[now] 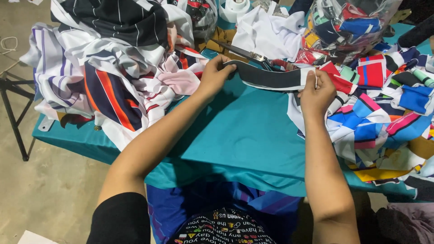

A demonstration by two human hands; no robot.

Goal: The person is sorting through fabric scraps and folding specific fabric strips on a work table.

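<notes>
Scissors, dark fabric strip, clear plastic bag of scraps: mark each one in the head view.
Scissors [246, 54], head view, on the dark blades.
Dark fabric strip [271, 79], head view, mid-strip between the hands.
Clear plastic bag [348, 25], head view, on its front, over the coloured scraps inside.

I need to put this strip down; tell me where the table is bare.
The teal table cloth is bare between the striped fabric heap on the left and the colourful scrap pile on the right. Behind the dark strip, scissors and white fabric crowd it.
</notes>
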